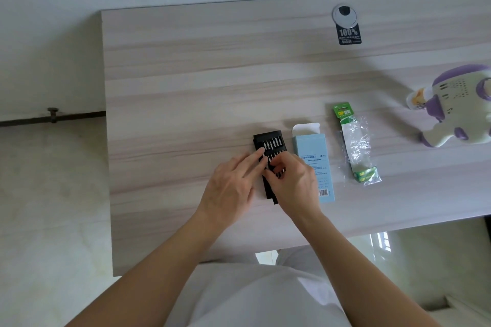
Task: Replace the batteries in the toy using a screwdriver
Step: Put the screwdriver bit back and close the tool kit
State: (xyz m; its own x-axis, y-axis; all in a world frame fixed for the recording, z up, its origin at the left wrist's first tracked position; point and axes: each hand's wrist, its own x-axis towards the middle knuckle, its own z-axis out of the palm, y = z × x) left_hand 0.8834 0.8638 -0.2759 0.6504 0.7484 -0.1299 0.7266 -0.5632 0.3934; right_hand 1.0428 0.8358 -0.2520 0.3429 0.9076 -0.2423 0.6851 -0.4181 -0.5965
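A black screwdriver bit case (269, 141) lies open on the wooden desk (186, 74), showing rows of silver bits. My left hand (233, 183) rests on its left side, index finger stretched onto the bits. My right hand (295, 180) covers the lower part of the case, fingers pinched at a bit; whether it holds one is hidden. A light blue box (316, 156) with its flap open lies just right of the case. A green battery pack (356, 143) in clear torn plastic lies further right. The white and purple toy (451, 106) lies at the right edge.
A round grey cable grommet (344, 15) with a black "100%" sticker (349, 34) sits at the desk's back. The desk's left edge and near edge border a pale floor. My white clothing fills the bottom of the view.
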